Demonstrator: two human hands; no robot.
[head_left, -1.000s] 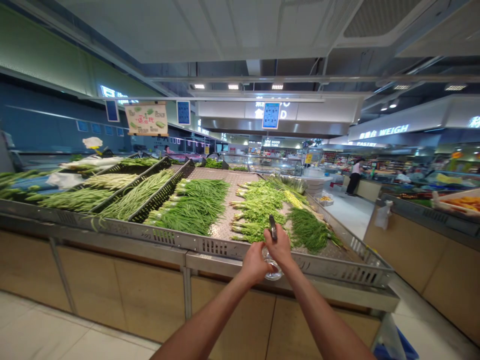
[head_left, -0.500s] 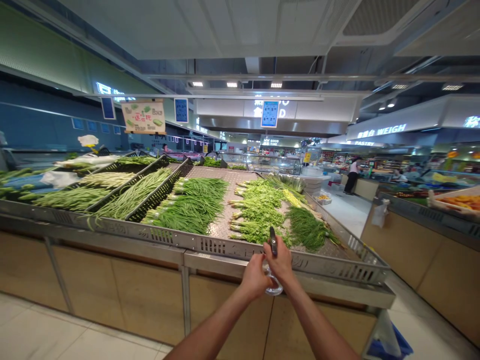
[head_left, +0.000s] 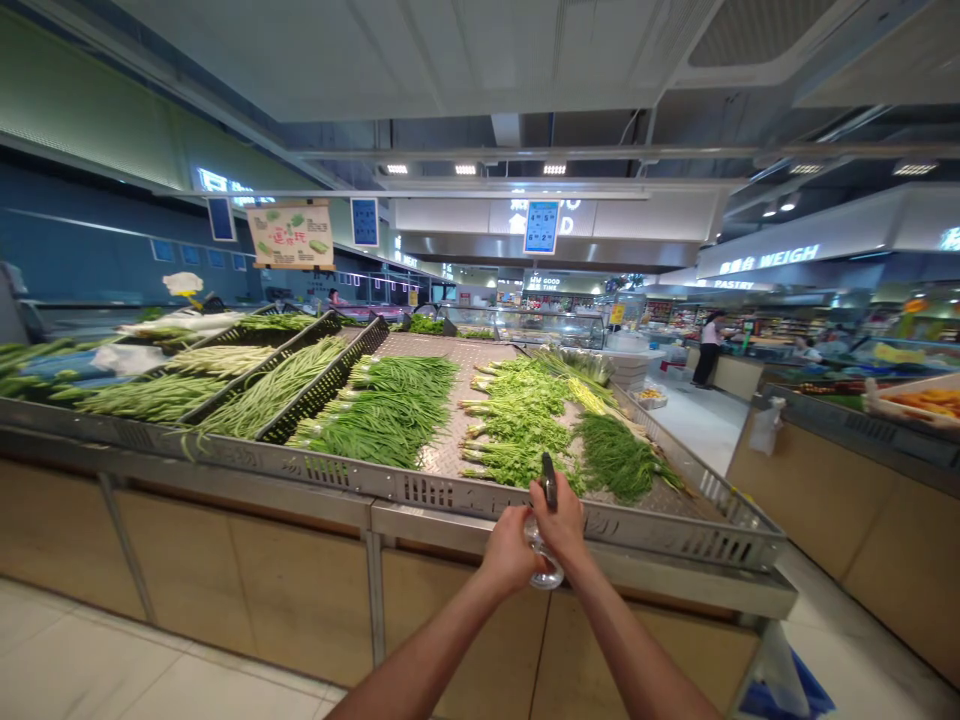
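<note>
Both hands are closed on a clear spray bottle (head_left: 548, 577) with a dark nozzle head, held just in front of the metal rim of a vegetable stand (head_left: 442, 492). My right hand (head_left: 561, 518) wraps its neck and head, and the trigger is hidden under the fingers. My left hand (head_left: 511, 550) grips the side of the bottle body. Straight beyond the nozzle lie leafy light-green bunches (head_left: 517, 415) with pale stems. Feathery dark-green herbs (head_left: 619, 455) are to their right, and long thin green bunches (head_left: 390, 410) to their left.
Black crates (head_left: 319, 395) at the left hold long beans (head_left: 274, 390) and other vegetables. Blue price signs (head_left: 541, 227) hang overhead. A person (head_left: 707, 348) stands far off in the right aisle. A blue basket (head_left: 802, 685) sits on the floor at lower right.
The view has shifted very slightly, so the stand's left side appears a little further right. Both hands keep the same hold on the spray bottle.
</note>
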